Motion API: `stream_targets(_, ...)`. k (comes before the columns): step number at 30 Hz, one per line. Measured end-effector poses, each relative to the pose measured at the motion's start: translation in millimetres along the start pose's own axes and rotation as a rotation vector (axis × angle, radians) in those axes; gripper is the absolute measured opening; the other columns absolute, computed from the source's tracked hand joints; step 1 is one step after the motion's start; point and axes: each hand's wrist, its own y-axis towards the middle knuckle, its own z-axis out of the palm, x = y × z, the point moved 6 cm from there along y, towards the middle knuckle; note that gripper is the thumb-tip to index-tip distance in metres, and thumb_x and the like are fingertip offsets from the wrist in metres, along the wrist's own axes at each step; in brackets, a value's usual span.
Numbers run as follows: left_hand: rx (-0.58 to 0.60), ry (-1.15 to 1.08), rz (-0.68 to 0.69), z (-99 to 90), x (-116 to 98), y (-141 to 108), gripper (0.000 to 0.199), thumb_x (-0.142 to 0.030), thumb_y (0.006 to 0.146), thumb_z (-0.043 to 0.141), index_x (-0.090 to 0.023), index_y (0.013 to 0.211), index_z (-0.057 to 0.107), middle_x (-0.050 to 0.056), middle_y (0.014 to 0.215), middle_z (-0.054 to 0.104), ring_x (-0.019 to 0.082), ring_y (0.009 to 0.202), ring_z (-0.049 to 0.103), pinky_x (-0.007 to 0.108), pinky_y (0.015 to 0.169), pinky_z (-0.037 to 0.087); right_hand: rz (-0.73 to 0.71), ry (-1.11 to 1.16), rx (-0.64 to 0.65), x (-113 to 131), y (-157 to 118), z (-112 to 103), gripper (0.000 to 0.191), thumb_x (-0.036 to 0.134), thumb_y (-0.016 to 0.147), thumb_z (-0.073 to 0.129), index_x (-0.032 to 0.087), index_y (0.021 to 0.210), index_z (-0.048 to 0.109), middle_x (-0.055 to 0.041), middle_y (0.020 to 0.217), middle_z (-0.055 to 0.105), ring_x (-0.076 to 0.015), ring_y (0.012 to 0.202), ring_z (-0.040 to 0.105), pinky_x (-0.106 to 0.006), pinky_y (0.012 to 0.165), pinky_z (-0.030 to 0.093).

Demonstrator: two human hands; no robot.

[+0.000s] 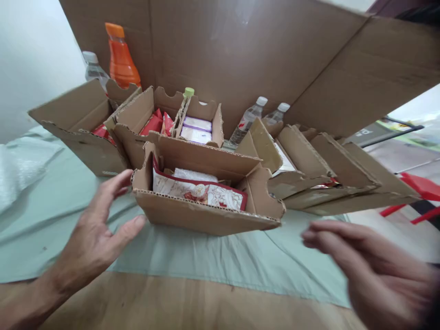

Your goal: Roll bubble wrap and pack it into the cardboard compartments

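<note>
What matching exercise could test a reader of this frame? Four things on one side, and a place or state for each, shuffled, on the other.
1. Orange bottle
2. Left hand
3. Red-bordered patterned item
4. Green sheet

A. Spread under the front box
B. At the back left, beside a white-capped bottle
C. Thumb and fingers apart, near the front box's left end
D. Inside the front box

Pairs: 1-B, 2-C, 3-D, 4-A

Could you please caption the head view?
Left hand and right hand flanking an open box, bottles behind.
</note>
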Motion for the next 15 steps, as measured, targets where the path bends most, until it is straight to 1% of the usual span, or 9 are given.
stream_targets(2, 0.111, -0.15, -0.123, 20.5, 14, -5, 0.074, -0.055, 0.092, 0.071, -0.03, 0.156, 0.045, 0.009, 0.157, 0.054, 0.038, 0.141, 0.054, 0.06, 0.122, 0.043, -0.016, 0.064, 0.1, -8, -18, 39, 0.041, 0.053, 0.092, 0.073, 0.031, 0.127, 0.07, -0.0059, 0.11, 0.079, -0.0258, 0.087, 0.075, -0.042, 0.076, 0.063)
stream_targets(3, 0.133, -0.214, -0.153, 30.6, 15, -5, 0.073, -0.056, 0.091, 0.072, -0.028, 0.153, 0.048, 0.011, 0.153, 0.057, 0.038, 0.141, 0.055, 0.06, 0.121, 0.044, -0.023, 0.124, 0.158, -7, -22, 61, 0.051, 0.055, 0.089, 0.074, 0.027, 0.13, 0.068, -0.009, 0.117, 0.078, -0.0264, 0.091, 0.074, -0.041, 0.077, 0.063)
stream_targets(4, 0.133, -0.268, -0.168, 39.7, 14, -4, 0.073, -0.058, 0.089, 0.073, -0.026, 0.151, 0.05, 0.012, 0.149, 0.06, 0.038, 0.139, 0.056, 0.059, 0.119, 0.046, -0.019, 0.186, 0.194, -5, -22, 82, 0.052, 0.056, 0.088, 0.073, 0.023, 0.128, 0.067, -0.0108, 0.118, 0.077, -0.027, 0.095, 0.074, -0.041, 0.08, 0.062)
stream_targets(6, 0.092, -0.347, -0.176, 53.8, 7, -6, 0.075, -0.059, 0.087, 0.075, -0.022, 0.148, 0.05, 0.014, 0.144, 0.062, 0.037, 0.136, 0.059, 0.058, 0.119, 0.047, 0.018, 0.299, 0.173, -1, -21, 108, 0.048, 0.055, 0.087, 0.07, 0.02, 0.119, 0.068, -0.0122, 0.112, 0.077, -0.028, 0.096, 0.073, -0.043, 0.083, 0.062)
stream_targets(8, 0.056, -0.396, -0.169, 61.5, -1, -21, 0.078, -0.059, 0.087, 0.075, -0.022, 0.149, 0.047, 0.015, 0.145, 0.061, 0.037, 0.138, 0.057, 0.059, 0.121, 0.044, 0.063, 0.352, 0.112, -1, -28, 112, 0.044, 0.055, 0.086, 0.07, 0.019, 0.112, 0.07, -0.013, 0.11, 0.077, -0.0305, 0.1, 0.072, -0.046, 0.089, 0.06)
stream_targets(9, 0.056, -0.4, -0.174, 62.9, -4, -34, 0.077, -0.058, 0.087, 0.075, -0.022, 0.149, 0.047, 0.015, 0.146, 0.06, 0.037, 0.141, 0.054, 0.059, 0.124, 0.04, 0.083, 0.355, 0.089, -1, -36, 109, 0.044, 0.055, 0.085, 0.071, 0.018, 0.11, 0.07, -0.0136, 0.111, 0.077, -0.0325, 0.104, 0.072, -0.049, 0.094, 0.059)
stream_targets(11, 0.077, -0.366, -0.212, 59.3, -3, -72, 0.072, -0.055, 0.088, 0.075, -0.023, 0.147, 0.05, 0.014, 0.147, 0.06, 0.038, 0.146, 0.05, 0.06, 0.127, 0.034, 0.102, 0.34, 0.077, 1, -59, 98, 0.044, 0.055, 0.086, 0.073, 0.019, 0.11, 0.072, -0.0145, 0.115, 0.076, -0.0356, 0.114, 0.07, -0.053, 0.102, 0.055)
stream_targets(13, 0.077, -0.313, -0.282, 44.8, 4, -112, 0.065, -0.053, 0.088, 0.076, -0.025, 0.143, 0.055, 0.014, 0.143, 0.063, 0.039, 0.147, 0.05, 0.061, 0.129, 0.032, 0.084, 0.344, 0.104, 12, -79, 88, 0.048, 0.054, 0.087, 0.074, 0.019, 0.12, 0.071, -0.0148, 0.122, 0.075, -0.0361, 0.12, 0.068, -0.053, 0.105, 0.054)
stream_targets(15, 0.015, -0.297, -0.318, 18.9, 7, -133, 0.063, -0.049, 0.088, 0.077, -0.027, 0.144, 0.055, 0.012, 0.142, 0.064, 0.039, 0.148, 0.049, 0.062, 0.131, 0.028, 0.025, 0.38, 0.154, 35, -86, 85, 0.051, 0.049, 0.088, 0.075, 0.021, 0.13, 0.068, -0.0136, 0.128, 0.073, -0.0339, 0.121, 0.068, -0.05, 0.105, 0.055)
